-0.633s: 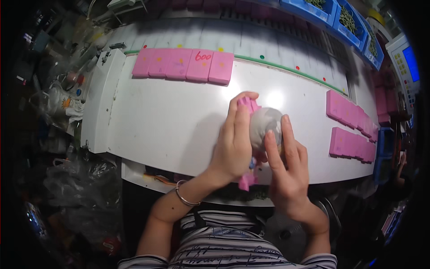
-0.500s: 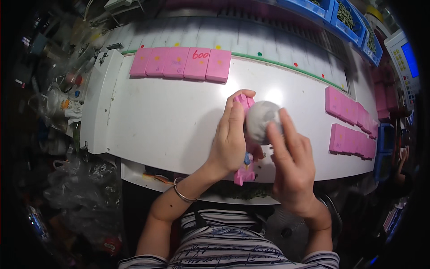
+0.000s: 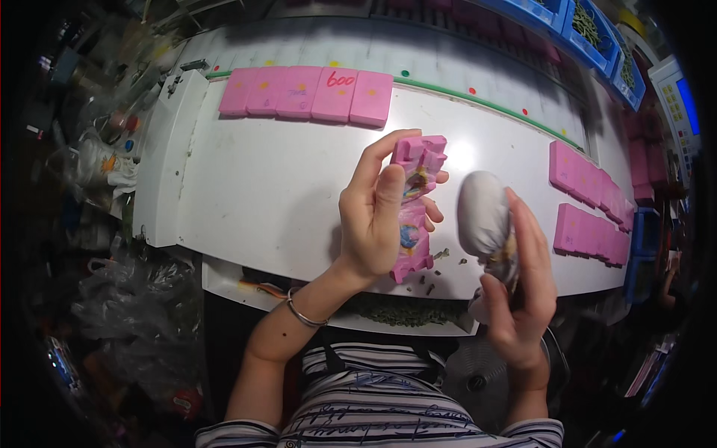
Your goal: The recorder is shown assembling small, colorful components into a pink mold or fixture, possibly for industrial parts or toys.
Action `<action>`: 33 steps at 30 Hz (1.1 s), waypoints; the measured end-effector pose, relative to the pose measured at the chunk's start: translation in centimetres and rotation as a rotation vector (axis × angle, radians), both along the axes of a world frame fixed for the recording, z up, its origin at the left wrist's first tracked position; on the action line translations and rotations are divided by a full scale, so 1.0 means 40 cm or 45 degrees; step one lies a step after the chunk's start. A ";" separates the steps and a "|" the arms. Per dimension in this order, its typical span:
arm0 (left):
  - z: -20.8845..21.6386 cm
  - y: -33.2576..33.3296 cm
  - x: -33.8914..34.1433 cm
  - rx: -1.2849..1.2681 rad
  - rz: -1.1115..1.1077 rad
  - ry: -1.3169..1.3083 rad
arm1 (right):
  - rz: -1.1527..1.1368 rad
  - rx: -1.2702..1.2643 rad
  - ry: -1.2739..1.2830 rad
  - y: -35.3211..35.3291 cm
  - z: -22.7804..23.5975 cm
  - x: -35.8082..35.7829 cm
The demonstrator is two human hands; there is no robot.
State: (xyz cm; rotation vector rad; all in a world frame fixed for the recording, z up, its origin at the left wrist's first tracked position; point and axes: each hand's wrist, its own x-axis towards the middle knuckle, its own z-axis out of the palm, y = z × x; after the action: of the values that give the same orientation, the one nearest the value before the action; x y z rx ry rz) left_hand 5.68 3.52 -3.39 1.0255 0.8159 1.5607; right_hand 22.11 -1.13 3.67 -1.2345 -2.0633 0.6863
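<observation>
My left hand (image 3: 370,220) is closed around a pink rubber mold piece (image 3: 418,257), held upright above the front of the white table (image 3: 261,194). Stepped cavities and blue and yellow stains show on the mold's face. To the right, my right hand (image 3: 526,299) grips a tied white cloth pouch (image 3: 482,213) by its gathered, stained neck. The pouch's rounded end points up and away, apart from the mold. Small dark crumbs (image 3: 426,287) lie on the table just below the mold.
A row of pink blocks (image 3: 306,93) stands far left. Two more rows of pink blocks (image 3: 575,175) are at the right. Blue bins (image 3: 586,33) hold green pieces. A device with a blue screen (image 3: 676,104) stands far right; plastic bags (image 3: 142,299) lie left.
The pouch has come off the mold and moved right and slightly toward me with my right hand. The mold's stained face now shows more fully, and my left hand is slightly farther away.
</observation>
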 end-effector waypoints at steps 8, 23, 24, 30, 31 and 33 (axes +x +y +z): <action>0.010 -0.005 -0.008 0.230 0.180 0.496 | 0.162 -0.169 -0.013 -0.012 -0.013 -0.019; 0.019 0.020 0.004 0.059 0.306 0.127 | 0.114 -0.129 0.127 -0.013 -0.018 -0.024; 0.019 0.021 0.007 0.012 0.330 0.040 | 0.142 -0.061 0.043 -0.014 -0.021 -0.034; -0.001 0.014 -0.001 -0.074 0.278 0.143 | 0.141 -0.253 0.088 0.001 -0.038 -0.006; 0.002 0.015 -0.017 -0.303 0.127 0.118 | 0.087 -0.270 -0.062 0.004 -0.039 0.008; 0.006 0.012 -0.017 -0.508 -0.029 0.191 | 0.060 -0.175 -0.304 0.008 -0.070 0.037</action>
State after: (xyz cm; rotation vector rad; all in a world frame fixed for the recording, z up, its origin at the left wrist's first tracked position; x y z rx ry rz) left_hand 5.00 3.99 -3.17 0.8597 1.1609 1.2438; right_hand 23.57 -0.81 0.88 -1.4072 -2.2772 0.7434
